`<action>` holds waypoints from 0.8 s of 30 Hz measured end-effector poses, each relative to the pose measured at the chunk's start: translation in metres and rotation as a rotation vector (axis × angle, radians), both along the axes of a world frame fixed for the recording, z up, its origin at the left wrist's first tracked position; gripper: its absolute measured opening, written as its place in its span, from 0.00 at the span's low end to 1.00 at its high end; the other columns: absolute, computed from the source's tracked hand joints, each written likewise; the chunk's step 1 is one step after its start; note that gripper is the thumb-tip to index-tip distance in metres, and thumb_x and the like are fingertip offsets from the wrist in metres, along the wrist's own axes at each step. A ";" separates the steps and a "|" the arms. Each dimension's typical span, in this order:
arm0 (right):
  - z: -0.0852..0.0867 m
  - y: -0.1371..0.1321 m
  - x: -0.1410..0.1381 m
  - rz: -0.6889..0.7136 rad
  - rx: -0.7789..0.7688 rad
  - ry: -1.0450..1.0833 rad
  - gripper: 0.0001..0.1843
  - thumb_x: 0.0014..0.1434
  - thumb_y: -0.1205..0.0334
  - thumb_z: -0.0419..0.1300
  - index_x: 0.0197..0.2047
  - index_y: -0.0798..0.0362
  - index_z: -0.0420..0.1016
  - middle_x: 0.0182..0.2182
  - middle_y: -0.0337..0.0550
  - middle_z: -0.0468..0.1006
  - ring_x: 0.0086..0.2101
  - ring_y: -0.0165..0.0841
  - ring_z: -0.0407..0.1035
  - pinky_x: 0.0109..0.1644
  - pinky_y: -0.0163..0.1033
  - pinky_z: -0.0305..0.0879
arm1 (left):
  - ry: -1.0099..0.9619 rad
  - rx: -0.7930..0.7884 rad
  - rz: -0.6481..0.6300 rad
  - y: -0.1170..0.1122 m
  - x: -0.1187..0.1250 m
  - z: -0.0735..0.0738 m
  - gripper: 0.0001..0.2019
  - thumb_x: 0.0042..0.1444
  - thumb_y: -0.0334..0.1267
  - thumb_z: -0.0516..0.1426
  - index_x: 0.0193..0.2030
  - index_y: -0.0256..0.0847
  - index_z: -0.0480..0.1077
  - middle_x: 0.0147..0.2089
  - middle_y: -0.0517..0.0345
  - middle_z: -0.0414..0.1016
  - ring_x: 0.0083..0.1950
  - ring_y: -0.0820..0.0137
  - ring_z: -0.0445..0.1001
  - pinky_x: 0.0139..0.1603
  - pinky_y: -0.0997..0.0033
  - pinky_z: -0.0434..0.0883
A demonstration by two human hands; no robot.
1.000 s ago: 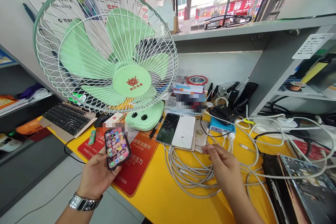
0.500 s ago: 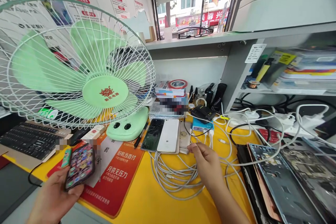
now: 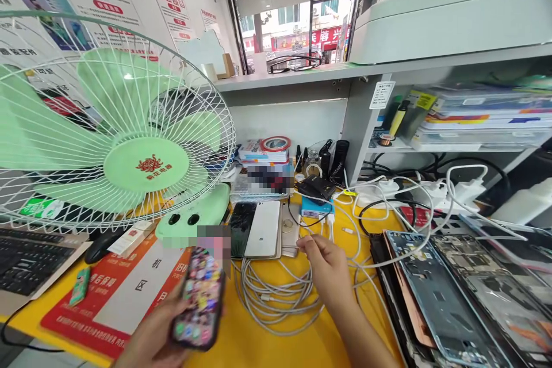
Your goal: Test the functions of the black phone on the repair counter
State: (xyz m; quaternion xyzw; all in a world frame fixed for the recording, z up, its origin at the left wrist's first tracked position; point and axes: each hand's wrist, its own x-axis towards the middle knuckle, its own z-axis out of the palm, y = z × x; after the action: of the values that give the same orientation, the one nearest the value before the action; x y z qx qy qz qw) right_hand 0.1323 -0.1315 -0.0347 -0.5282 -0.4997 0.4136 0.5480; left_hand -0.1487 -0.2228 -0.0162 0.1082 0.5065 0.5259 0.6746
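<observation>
Because the yellow counter (image 3: 276,351) was crowded, the white cable coil (image 3: 267,305) could catch the right hand (image 3: 325,273) and pull things aside. Compared with the earlier view, the smartphone (image 3: 200,299) sat lower and blurred, above the counter edge, gripped by the left hand (image 3: 150,330), so it could slip. The right fingers (image 3: 304,246) were close together; whether they pinched a wire, I cannot tell.
</observation>
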 end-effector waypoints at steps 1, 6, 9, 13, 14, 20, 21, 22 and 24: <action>0.000 0.000 0.000 0.006 -0.011 0.017 0.21 0.59 0.48 0.55 0.28 0.56 0.79 0.28 0.46 0.79 0.32 0.38 0.72 0.35 0.38 0.64 | -0.008 0.057 -0.114 0.015 0.025 0.010 0.49 0.40 0.30 0.67 0.69 0.54 0.50 0.41 0.48 0.80 0.21 0.60 0.75 0.10 0.74 0.63; 0.005 -0.001 -0.001 0.067 -0.045 0.153 0.26 0.59 0.42 0.54 0.38 0.57 0.81 0.34 0.50 0.82 0.33 0.39 0.74 0.34 0.39 0.68 | -0.062 0.313 -0.437 0.086 0.112 0.030 0.41 0.48 0.30 0.58 0.68 0.53 0.50 0.51 0.48 0.75 0.38 0.57 0.78 0.24 0.64 0.76; 0.007 -0.002 -0.003 0.065 -0.089 0.326 0.23 0.57 0.45 0.58 0.46 0.54 0.79 0.43 0.48 0.82 0.42 0.41 0.74 0.44 0.42 0.70 | -0.143 0.381 -0.510 0.104 0.134 0.019 0.34 0.50 0.31 0.54 0.65 0.47 0.55 0.50 0.47 0.74 0.39 0.59 0.77 0.26 0.66 0.76; 0.007 -0.004 -0.006 0.033 -0.115 0.321 0.19 0.54 0.55 0.59 0.49 0.51 0.76 0.42 0.42 0.81 0.39 0.37 0.73 0.42 0.38 0.70 | -0.192 0.461 -0.541 0.105 0.139 0.006 0.34 0.49 0.29 0.52 0.65 0.48 0.55 0.54 0.47 0.71 0.40 0.60 0.75 0.29 0.63 0.77; 0.007 -0.004 -0.007 0.045 -0.102 0.306 0.18 0.54 0.57 0.58 0.49 0.51 0.75 0.41 0.41 0.81 0.38 0.36 0.72 0.41 0.37 0.70 | -0.205 0.468 -0.561 0.103 0.138 0.005 0.35 0.49 0.29 0.52 0.66 0.48 0.55 0.55 0.46 0.70 0.40 0.59 0.75 0.30 0.62 0.77; 0.009 -0.006 -0.011 0.120 -0.086 0.220 0.20 0.55 0.60 0.59 0.51 0.52 0.72 0.41 0.42 0.79 0.38 0.35 0.71 0.41 0.36 0.69 | -0.262 0.426 -0.596 0.098 0.125 0.007 0.35 0.48 0.29 0.52 0.66 0.49 0.54 0.55 0.47 0.70 0.44 0.57 0.75 0.34 0.62 0.76; 0.008 -0.006 -0.012 0.125 -0.089 0.215 0.20 0.55 0.59 0.59 0.52 0.52 0.71 0.42 0.43 0.79 0.38 0.35 0.71 0.42 0.37 0.69 | -0.258 0.429 -0.592 0.099 0.124 0.007 0.35 0.48 0.29 0.52 0.65 0.49 0.55 0.55 0.47 0.70 0.44 0.57 0.74 0.34 0.62 0.76; 0.008 -0.006 -0.012 0.127 -0.094 0.215 0.20 0.55 0.59 0.59 0.52 0.52 0.71 0.43 0.43 0.79 0.39 0.36 0.72 0.43 0.37 0.69 | -0.253 0.432 -0.592 0.099 0.124 0.007 0.35 0.48 0.29 0.53 0.65 0.48 0.55 0.54 0.47 0.70 0.44 0.57 0.74 0.34 0.61 0.76; 0.007 -0.006 -0.012 0.114 -0.113 0.232 0.20 0.56 0.58 0.59 0.52 0.51 0.72 0.44 0.42 0.79 0.42 0.37 0.72 0.46 0.38 0.69 | -0.254 0.425 -0.606 0.099 0.123 0.007 0.36 0.47 0.28 0.52 0.65 0.49 0.55 0.55 0.46 0.70 0.44 0.57 0.74 0.36 0.58 0.76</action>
State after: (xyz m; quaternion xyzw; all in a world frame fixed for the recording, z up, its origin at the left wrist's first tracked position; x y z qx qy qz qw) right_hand 0.1207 -0.1376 -0.0282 -0.4774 -0.4381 0.5299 0.5471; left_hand -0.0256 -0.1236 -0.0094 0.3245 0.2437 0.4053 0.8192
